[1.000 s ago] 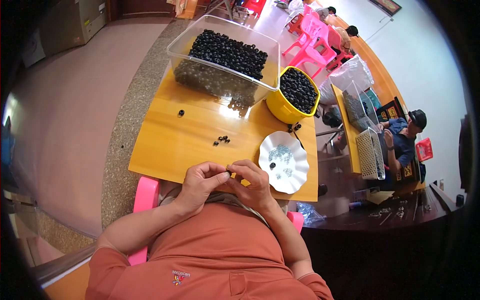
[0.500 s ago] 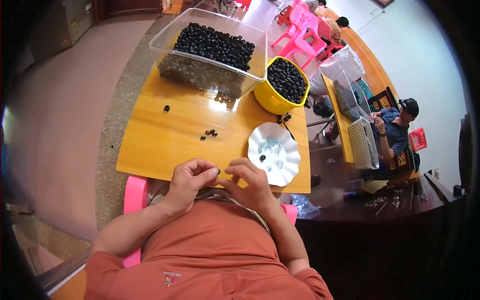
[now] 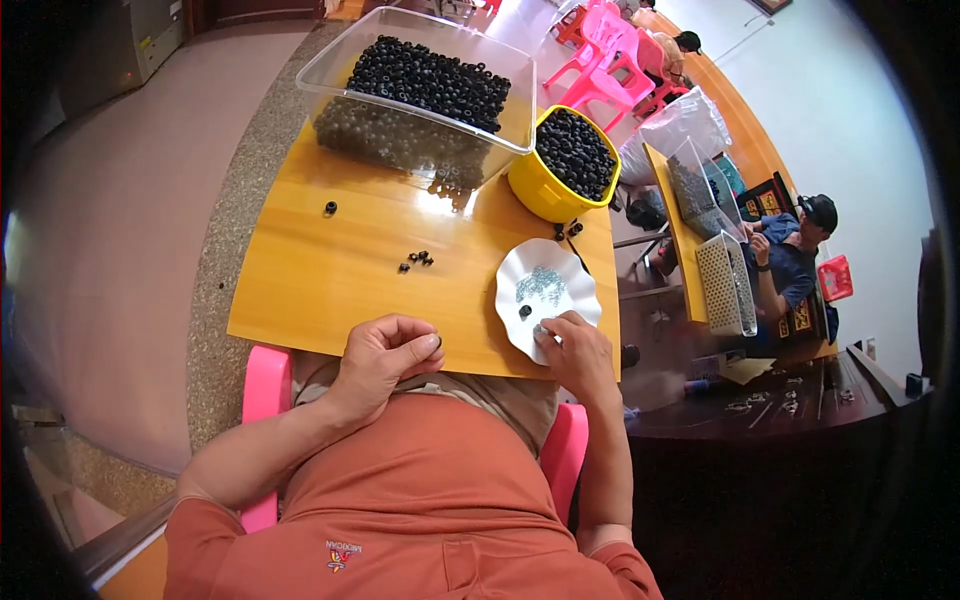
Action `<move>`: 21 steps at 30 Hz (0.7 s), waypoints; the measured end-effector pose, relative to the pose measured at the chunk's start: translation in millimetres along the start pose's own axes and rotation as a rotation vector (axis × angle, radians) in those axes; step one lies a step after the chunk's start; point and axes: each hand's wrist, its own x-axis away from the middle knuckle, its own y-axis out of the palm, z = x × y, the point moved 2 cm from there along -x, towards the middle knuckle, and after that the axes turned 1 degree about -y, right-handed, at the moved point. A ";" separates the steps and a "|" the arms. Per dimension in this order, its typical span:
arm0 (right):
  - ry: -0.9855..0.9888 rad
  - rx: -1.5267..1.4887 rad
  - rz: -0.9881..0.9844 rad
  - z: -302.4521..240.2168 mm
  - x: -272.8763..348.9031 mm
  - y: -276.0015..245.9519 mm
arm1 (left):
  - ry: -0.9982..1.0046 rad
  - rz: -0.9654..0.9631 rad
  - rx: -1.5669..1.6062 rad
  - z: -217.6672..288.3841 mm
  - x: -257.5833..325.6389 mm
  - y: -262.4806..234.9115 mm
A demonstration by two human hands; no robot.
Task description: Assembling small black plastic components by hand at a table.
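Close to the table's near edge, my left hand (image 3: 385, 362) pinches a small black ring-shaped piece (image 3: 439, 342) between thumb and forefinger, mostly covered by the fingertips. My right hand (image 3: 582, 358) reaches over the near part of a white wavy-rimmed plate (image 3: 510, 317). Its thumb and fingers come together at the plate's surface, and whatever is between them is too small to make out. On the plate lie a heap of tiny clear pieces (image 3: 541, 286) and one black ring (image 3: 525, 311). Several loose black rings (image 3: 417, 261) sit on the table beyond my left hand.
At the far side stand a large clear bin (image 3: 330, 88) and a yellow tub (image 3: 541, 190), both full of black rings. A single ring (image 3: 331, 208) lies left, others (image 3: 568, 231) beyond the plate. Rightward, a person (image 3: 790, 255) sits at another table with a perforated basket (image 3: 722, 290).
My right hand has moved right, from beside my left hand to the plate, and its fingers have come down among the clear pieces. The left hand keeps its pinch in nearly the same place.
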 end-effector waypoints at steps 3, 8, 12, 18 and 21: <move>-0.002 0.037 -0.031 -1.3 -3.6 0.9 | 0.007 -0.010 0.006 0.3 -0.4 0.3; -0.008 -0.001 -0.016 -0.4 -4.7 1.7 | 0.011 -0.017 0.004 -0.2 -0.3 0.7; -0.001 -0.034 -0.019 -0.3 -7.4 3.1 | -0.002 -0.003 0.000 -0.4 -0.1 -0.2; -0.035 -0.043 -0.057 2.8 -7.2 2.3 | 0.003 -0.023 -0.013 -1.6 -0.5 -1.1; -0.032 -0.052 -0.077 5.1 -8.6 2.5 | 0.000 -0.021 -0.007 -1.9 -0.6 -0.9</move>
